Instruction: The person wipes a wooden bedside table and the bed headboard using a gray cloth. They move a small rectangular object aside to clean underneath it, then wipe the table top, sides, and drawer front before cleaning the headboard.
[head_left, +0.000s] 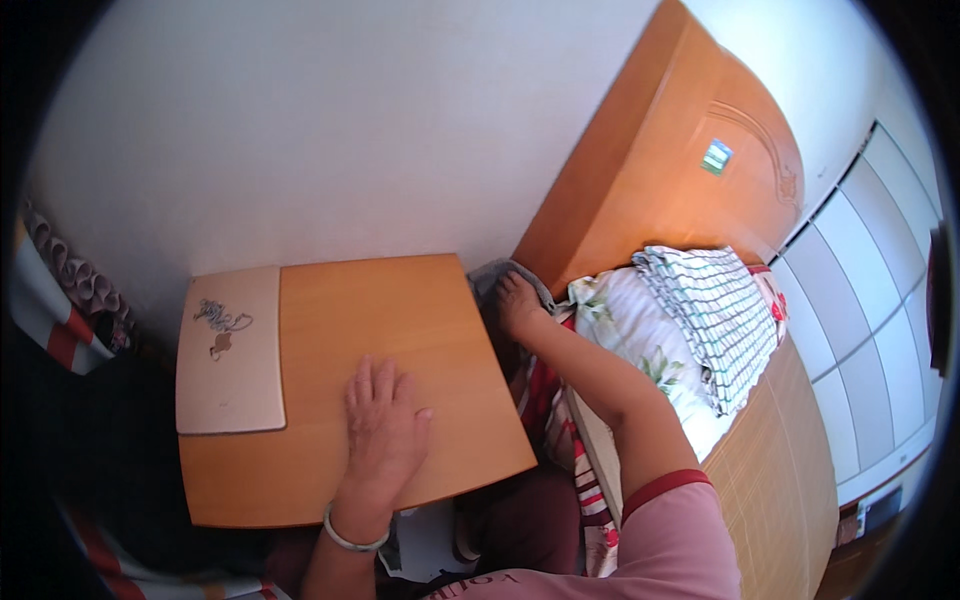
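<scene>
My left hand (384, 435) lies palm down on the wooden tabletop (375, 300), holding nothing, its fingers a little apart. A pale bangle circles that wrist. Beyond the table's right edge, my right hand (519, 306) reaches into the gap beside the headboard, its fingers bent over a grey cloth (536, 281). Part of the cloth is hidden behind the hand. On the table's left side rests a flat gold Apple device (240, 375), apparently a closed laptop or a tablet. A thin silver chain (217, 316) lies loosely on its lid.
The wooden headboard (660, 172) rises against the white wall (337, 135). Beside it, a folded checked cloth (720, 322) sits on a floral pillow (622, 300), near a woven mat (772, 450). Striped fabric (45, 315) hangs at far left. A panelled wardrobe (862, 300) stands right.
</scene>
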